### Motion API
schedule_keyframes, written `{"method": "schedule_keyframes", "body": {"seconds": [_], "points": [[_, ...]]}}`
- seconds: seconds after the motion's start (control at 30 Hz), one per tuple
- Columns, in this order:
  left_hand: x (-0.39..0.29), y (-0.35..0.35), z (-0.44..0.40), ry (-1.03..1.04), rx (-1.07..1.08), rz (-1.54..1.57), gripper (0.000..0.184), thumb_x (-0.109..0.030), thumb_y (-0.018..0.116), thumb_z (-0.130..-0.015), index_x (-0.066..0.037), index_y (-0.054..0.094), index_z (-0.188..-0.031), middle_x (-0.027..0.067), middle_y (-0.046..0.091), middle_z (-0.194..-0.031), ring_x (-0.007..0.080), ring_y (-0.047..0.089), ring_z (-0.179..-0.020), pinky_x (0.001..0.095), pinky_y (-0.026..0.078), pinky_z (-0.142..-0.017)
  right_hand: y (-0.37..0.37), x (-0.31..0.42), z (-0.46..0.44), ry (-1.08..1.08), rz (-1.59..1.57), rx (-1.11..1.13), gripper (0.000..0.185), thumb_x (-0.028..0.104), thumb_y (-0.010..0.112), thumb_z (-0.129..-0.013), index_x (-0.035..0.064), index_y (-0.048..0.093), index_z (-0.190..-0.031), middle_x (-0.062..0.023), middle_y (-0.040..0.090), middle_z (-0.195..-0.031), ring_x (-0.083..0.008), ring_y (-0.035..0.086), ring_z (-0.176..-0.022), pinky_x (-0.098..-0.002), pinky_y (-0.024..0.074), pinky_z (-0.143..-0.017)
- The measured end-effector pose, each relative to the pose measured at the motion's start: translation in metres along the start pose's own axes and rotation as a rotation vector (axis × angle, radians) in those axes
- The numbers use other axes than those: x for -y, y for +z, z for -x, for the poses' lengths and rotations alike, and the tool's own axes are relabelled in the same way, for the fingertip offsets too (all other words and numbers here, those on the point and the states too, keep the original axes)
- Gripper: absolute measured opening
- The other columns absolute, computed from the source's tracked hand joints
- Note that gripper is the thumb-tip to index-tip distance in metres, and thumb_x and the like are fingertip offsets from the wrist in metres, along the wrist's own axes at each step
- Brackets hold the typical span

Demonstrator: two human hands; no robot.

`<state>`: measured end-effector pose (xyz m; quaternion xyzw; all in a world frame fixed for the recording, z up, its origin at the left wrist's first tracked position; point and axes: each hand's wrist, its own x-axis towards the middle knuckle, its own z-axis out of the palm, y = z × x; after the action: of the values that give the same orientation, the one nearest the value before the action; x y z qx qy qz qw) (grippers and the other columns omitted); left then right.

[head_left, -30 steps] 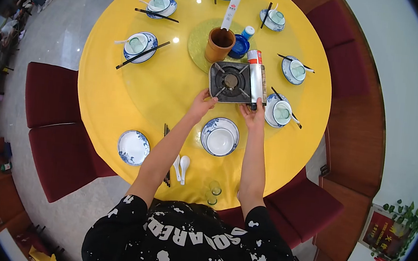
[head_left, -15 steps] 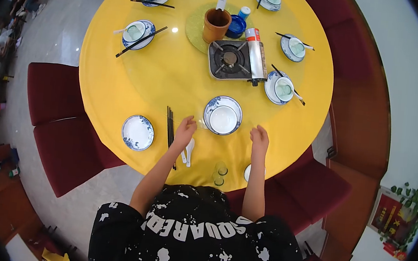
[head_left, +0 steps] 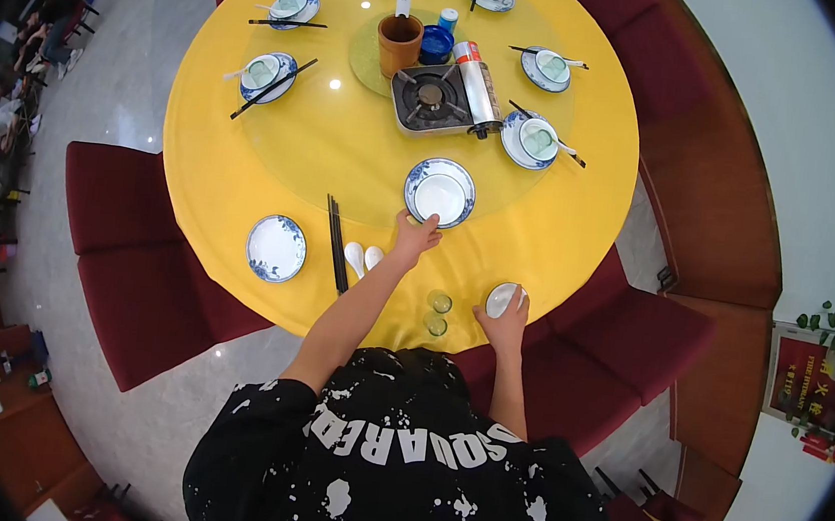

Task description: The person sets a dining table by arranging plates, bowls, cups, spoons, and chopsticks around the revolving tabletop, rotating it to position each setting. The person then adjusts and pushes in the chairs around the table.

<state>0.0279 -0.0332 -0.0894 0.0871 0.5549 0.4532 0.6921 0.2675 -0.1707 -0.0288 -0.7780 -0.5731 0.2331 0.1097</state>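
My left hand (head_left: 417,238) is at the near edge of a blue-patterned plate (head_left: 422,178), fingertips touching or almost touching its rim, fingers apart. On that plate sits a white bowl (head_left: 442,198). By the table's front edge, my right hand (head_left: 502,326) has thumb and fingers around a small white bowl (head_left: 505,299), partly covering it. Between my arms stand two green-tinted glasses (head_left: 439,313). Left of my left forearm lie black chopsticks (head_left: 337,243) and two white spoons (head_left: 362,257). Another patterned plate (head_left: 276,248) lies farther left, with nothing on it.
A portable gas stove (head_left: 433,99) with a gas canister (head_left: 477,85) stands beyond the plate, near a wooden container (head_left: 399,46) and blue ashtray-like dish (head_left: 436,45). Several place settings ring the yellow table (head_left: 216,161). Dark red chairs (head_left: 147,305) stand on both sides.
My right hand has moved back toward me and closed on the small bowl. My left hand has shifted right to the edge of the plate with the white bowl. The camera view has shifted slightly.
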Motion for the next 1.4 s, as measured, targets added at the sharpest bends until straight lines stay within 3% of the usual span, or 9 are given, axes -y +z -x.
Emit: {"method": "schedule_keyframes", "body": {"seconds": [0.23,0.57,0.7,0.73,0.77,0.9,1.07,1.23,1.4], "points": [[0.001,0.015,-0.013,0.092,-0.087,0.071,0.078,-0.022,0.072,-0.09,-0.005,0.015,-0.141,0.0224,0.054,-0.117,0.0298,0.065,-0.095,0.0421,0.058,-0.085,0.01,-0.011,0.008,0.022,-0.132,0.091,0.11,0.035,0.084,-0.067,0.0015,0.022,-0.151,-0.0391,0.025,-0.148,-0.0522,0.032,-0.136,-0.05,0.0348,-0.111],[-0.001,-0.006,-0.014,0.078,-0.073,-0.013,0.08,-0.03,0.07,-0.091,-0.005,0.017,-0.146,0.019,0.058,-0.11,0.0255,0.065,-0.094,0.0359,0.056,-0.082,0.006,-0.021,0.007,-0.014,0.021,0.145,0.1,0.031,0.079,-0.071,0.0043,0.025,-0.151,-0.0339,0.03,-0.148,-0.0504,0.04,-0.131,-0.0503,0.0405,-0.106],[0.025,-0.058,0.039,0.283,-0.081,-0.363,0.055,-0.023,0.064,-0.093,-0.003,0.04,-0.139,0.0132,0.061,-0.1,0.0183,0.067,-0.08,0.0287,0.054,-0.07,0.001,0.001,0.0,-0.11,0.022,0.0,0.067,0.027,0.074,-0.077,-0.0012,0.048,-0.132,-0.0283,0.051,-0.126,-0.0463,0.052,-0.112,-0.0505,0.0465,-0.094],[0.03,-0.071,0.064,0.409,-0.134,-0.425,0.037,-0.019,0.061,-0.094,-0.001,0.054,-0.126,0.01,0.062,-0.089,0.0147,0.064,-0.072,0.0268,0.051,-0.064,0.004,0.007,-0.001,-0.167,-0.029,-0.043,0.056,0.025,0.072,-0.079,-0.0021,0.053,-0.125,-0.0262,0.056,-0.118,-0.0439,0.055,-0.107,-0.0496,0.0476,-0.091],[0.044,-0.098,0.076,0.436,-0.192,-0.495,0.034,-0.018,0.061,-0.093,-0.002,0.058,-0.122,0.0098,0.064,-0.089,0.0146,0.063,-0.07,0.0269,0.052,-0.063,0.008,0.014,-0.003,-0.226,-0.076,-0.083,0.047,0.024,0.07,-0.081,-0.003,0.059,-0.118,-0.0241,0.061,-0.11,-0.0414,0.058,-0.102,-0.0487,0.0488,-0.087],[0.076,-0.185,0.143,0.4,-0.469,-0.405,0.025,-0.014,0.058,-0.092,0.0,0.062,-0.113,0.0081,0.066,-0.087,0.0136,0.061,-0.066,0.0264,0.05,-0.061,0.039,0.091,-0.003,-0.308,-0.242,0.197,0.035,0.028,0.067,-0.084,-0.0018,0.065,-0.103,-0.0178,0.068,-0.084,-0.0366,0.066,-0.081,-0.0453,0.0528,-0.075],[0.074,-0.238,0.207,0.328,-0.699,-0.262,0.026,-0.013,0.053,-0.093,0.001,0.06,-0.114,0.0091,0.066,-0.09,0.0121,0.059,-0.068,0.0258,0.047,-0.059,0.133,0.157,0.005,-0.497,0.178,0.468,0.039,0.036,0.069,-0.08,-0.0004,0.066,-0.092,-0.0199,0.07,-0.08,-0.0382,0.069,-0.078,-0.0481,0.0547,-0.071],[0.085,-0.274,0.235,0.284,-0.716,-0.12,0.028,-0.014,0.052,-0.094,-0.001,0.058,-0.117,0.0096,0.066,-0.092,0.0117,0.059,-0.068,0.0241,0.045,-0.059,0.155,0.18,0.023,-0.385,0.116,0.452,0.037,0.034,0.067,-0.079,-0.001,0.064,-0.09,-0.0232,0.069,-0.082,-0.0405,0.068,-0.077,-0.0497,0.0549,-0.072],[0.085,-0.295,0.217,0.292,-0.596,-0.25,0.029,-0.015,0.052,-0.094,0.002,0.059,-0.116,0.0101,0.067,-0.094,0.0144,0.061,-0.072,0.0268,0.049,-0.065,0.156,0.189,0.041,-0.268,0.129,0.391,0.033,0.027,0.065,-0.079,-0.0014,0.062,-0.095,-0.0244,0.069,-0.084,-0.0413,0.068,-0.081,-0.0509,0.0543,-0.073]]}}
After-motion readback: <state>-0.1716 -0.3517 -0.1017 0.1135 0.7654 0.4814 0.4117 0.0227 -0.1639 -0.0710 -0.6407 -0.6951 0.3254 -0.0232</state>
